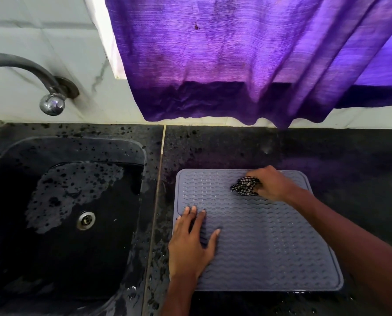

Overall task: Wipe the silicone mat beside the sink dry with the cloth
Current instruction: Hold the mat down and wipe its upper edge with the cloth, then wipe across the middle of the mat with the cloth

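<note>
Head view: the silicone mat lies on the tabletop just right of the sink. The left hand presses flat on its near-left part, fingers apart. The right hand clamps the bunched cloth at the far edge. Wiping looks underway; remaining wetness is hard to judge.

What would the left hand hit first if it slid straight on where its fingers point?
Likely the far rim of the mat, then wet counter. The left hand lies flat on it, fingers toward the wall; the cloth in the right hand sits right of that line.
</note>
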Action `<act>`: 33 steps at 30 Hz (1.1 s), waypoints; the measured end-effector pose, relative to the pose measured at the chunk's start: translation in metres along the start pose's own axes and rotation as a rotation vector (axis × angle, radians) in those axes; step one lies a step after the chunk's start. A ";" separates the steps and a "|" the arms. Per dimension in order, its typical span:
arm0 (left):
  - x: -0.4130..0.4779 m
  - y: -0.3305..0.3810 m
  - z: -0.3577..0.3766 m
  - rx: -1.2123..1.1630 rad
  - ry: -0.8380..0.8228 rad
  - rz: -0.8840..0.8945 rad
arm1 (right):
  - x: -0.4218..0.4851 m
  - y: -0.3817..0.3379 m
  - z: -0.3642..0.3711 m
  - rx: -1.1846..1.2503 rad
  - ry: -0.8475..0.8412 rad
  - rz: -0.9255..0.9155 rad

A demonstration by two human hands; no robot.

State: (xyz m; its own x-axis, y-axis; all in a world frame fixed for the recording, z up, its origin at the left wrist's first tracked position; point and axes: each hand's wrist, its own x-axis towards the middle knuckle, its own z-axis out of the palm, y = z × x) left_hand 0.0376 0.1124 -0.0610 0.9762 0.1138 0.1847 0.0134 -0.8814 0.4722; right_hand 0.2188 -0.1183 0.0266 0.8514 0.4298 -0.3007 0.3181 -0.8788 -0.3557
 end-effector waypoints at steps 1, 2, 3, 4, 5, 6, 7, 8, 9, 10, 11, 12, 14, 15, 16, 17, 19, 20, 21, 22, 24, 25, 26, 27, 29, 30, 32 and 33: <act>0.000 0.000 0.000 0.000 -0.003 0.000 | 0.002 -0.003 0.001 0.023 0.011 -0.009; 0.000 0.000 0.000 0.000 -0.004 -0.001 | 0.004 -0.005 0.004 0.037 0.026 -0.021; 0.000 -0.001 0.000 -0.001 -0.002 -0.002 | 0.003 -0.008 0.006 0.032 0.038 -0.034; 0.000 -0.001 0.000 -0.002 0.001 -0.003 | 0.003 -0.010 0.009 0.019 0.053 -0.055; 0.000 -0.002 0.001 -0.005 0.004 -0.002 | 0.000 -0.011 0.010 0.008 0.066 -0.074; 0.000 -0.002 0.001 -0.007 0.006 0.002 | -0.002 -0.010 0.011 0.010 0.076 -0.090; 0.000 -0.002 0.001 -0.006 0.007 0.004 | -0.005 -0.008 0.010 0.015 0.076 -0.093; 0.000 -0.002 0.001 -0.005 0.009 0.004 | -0.008 -0.003 0.010 0.024 0.083 -0.095; 0.000 -0.003 0.001 -0.006 0.012 0.002 | -0.011 0.002 0.009 0.027 0.085 -0.082; 0.000 -0.002 0.001 -0.010 0.015 0.000 | -0.014 0.008 0.008 0.025 0.094 -0.074; 0.000 -0.001 0.000 -0.014 0.017 -0.002 | -0.017 0.014 0.006 0.009 0.097 -0.053; 0.000 -0.001 0.000 -0.015 0.018 -0.002 | -0.019 0.023 0.005 -0.006 0.101 -0.034; 0.001 0.000 0.000 -0.017 0.021 -0.001 | -0.024 0.037 0.000 -0.041 0.097 -0.001; 0.001 0.000 0.000 -0.016 0.023 -0.001 | -0.027 0.042 -0.003 -0.061 0.095 0.007; 0.001 0.000 -0.001 -0.013 0.024 -0.002 | -0.028 0.049 -0.005 -0.081 0.100 0.008; 0.000 0.000 -0.001 -0.011 0.022 -0.004 | -0.031 0.055 -0.008 -0.099 0.104 0.012; 0.000 0.001 -0.002 -0.008 0.014 -0.009 | -0.035 0.066 -0.012 -0.074 0.096 0.018; 0.000 0.001 -0.002 -0.008 0.010 -0.012 | -0.038 0.072 -0.013 -0.052 0.079 0.031; 0.000 0.001 -0.002 -0.009 0.007 -0.015 | -0.041 0.076 -0.016 -0.043 0.066 0.046; 0.000 0.000 -0.002 -0.008 0.002 -0.015 | -0.043 0.081 -0.017 -0.039 0.061 0.055; 0.001 0.000 -0.001 -0.007 -0.004 -0.011 | -0.048 0.088 -0.023 -0.040 0.044 0.076; 0.001 0.000 -0.001 -0.009 -0.002 -0.009 | -0.049 0.092 -0.026 -0.047 0.033 0.092; 0.000 0.000 -0.001 -0.012 0.002 -0.006 | -0.050 0.096 -0.030 -0.054 0.020 0.106; 0.000 0.000 -0.001 -0.014 0.008 -0.003 | -0.052 0.101 -0.033 -0.067 0.014 0.123; -0.001 0.001 -0.002 -0.012 0.017 0.000 | -0.056 0.111 -0.037 -0.080 0.048 0.154; -0.001 0.001 -0.003 -0.011 0.019 -0.001 | -0.058 0.115 -0.038 -0.076 0.095 0.168; 0.000 0.002 -0.003 -0.012 0.026 0.001 | -0.063 0.117 -0.035 -0.065 0.220 0.199; 0.000 0.002 -0.002 -0.014 0.028 0.003 | -0.066 0.114 -0.032 -0.047 0.286 0.209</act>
State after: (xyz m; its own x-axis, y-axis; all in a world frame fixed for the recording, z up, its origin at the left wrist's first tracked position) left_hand 0.0369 0.1116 -0.0579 0.9697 0.1241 0.2103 0.0071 -0.8751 0.4838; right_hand 0.2124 -0.2533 0.0337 0.9804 0.1700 -0.1000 0.1377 -0.9531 -0.2696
